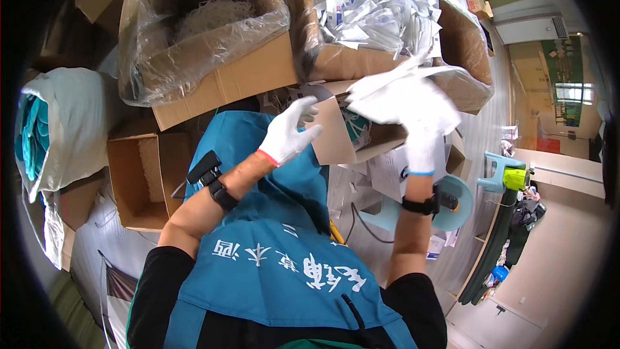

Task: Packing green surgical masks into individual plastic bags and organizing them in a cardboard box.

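Note:
My left hand [289,134], in a white knitted glove with a red cuff, is raised over my apron-covered lap. Its fingers are apart and nothing is in them. My right hand [423,145], gloved in white with a blue cuff, grips a bunch of white flat packets [381,95] that is smeared by motion. The bunch hangs above an open cardboard box [334,130] with teal and white things inside. Beyond it, a carton [355,59] is heaped with white packets [381,16]. The right fingers are partly blurred into the white bunch.
A plastic-lined carton [226,71] holding pale strands [216,18] stands far left of centre. A smaller open carton [137,155] and a white sack [77,103] with teal cloth [33,132] sit at left. Another lined carton [466,58] and a light blue stool [457,203] are at right.

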Demonstrator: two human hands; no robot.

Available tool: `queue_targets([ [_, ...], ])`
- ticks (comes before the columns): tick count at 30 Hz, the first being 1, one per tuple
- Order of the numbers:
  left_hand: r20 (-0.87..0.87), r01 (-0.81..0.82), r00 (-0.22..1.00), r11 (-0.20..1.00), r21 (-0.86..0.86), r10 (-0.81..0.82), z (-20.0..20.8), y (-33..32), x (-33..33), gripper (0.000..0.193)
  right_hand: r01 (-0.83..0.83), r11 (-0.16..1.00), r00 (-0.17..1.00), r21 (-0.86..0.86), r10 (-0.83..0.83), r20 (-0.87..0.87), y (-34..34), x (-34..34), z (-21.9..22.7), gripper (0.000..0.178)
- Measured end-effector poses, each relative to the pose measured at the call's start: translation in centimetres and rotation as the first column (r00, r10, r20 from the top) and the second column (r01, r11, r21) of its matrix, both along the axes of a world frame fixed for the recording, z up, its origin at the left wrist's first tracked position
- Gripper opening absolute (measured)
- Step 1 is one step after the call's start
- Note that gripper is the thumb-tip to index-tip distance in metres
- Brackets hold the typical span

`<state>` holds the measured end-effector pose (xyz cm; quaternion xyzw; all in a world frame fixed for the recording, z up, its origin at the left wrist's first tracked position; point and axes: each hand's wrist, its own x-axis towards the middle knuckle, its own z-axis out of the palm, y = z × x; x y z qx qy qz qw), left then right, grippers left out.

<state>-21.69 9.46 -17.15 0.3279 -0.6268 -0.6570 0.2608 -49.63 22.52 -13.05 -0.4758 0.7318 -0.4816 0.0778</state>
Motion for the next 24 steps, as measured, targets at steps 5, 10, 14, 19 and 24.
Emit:
queue_targets([
  [5,0.219,0.309,0.95,0.763,-0.567,-0.222,0.0,-7.0,-6.4,0.031,0.182,0.953,0.899,-0.244,-0.061,0.434,-6.3,-4.5,2.3,0.045],
  [10,0.275,0.355,0.935,0.631,-0.69,-0.226,-1.4,-13.5,-15.0,0.03,0.239,0.935,0.905,-0.263,-0.117,0.408,-8.3,-6.8,1.1,0.042],
  [14,0.45,0.541,0.836,0.612,-0.577,-0.315,-4.6,-17.3,-19.0,0.033,0.24,0.969,0.864,-0.054,-0.188,0.467,-10.1,-6.2,2.4,0.034],
  [19,0.387,0.467,0.848,0.856,-0.22,-0.363,-5.9,-20.5,-22.0,0.061,0.026,0.999,0.988,0.025,-0.03,0.152,-11.3,-10.1,0.7,0.02],
  [24,-0.506,0.226,0.861,0.854,0.468,0.05,-15.3,-25.6,-19.5,0.066,-0.147,0.96,0.989,0.238,0.147,0.018,-20.4,-8.2,-2.3,0.024],
])
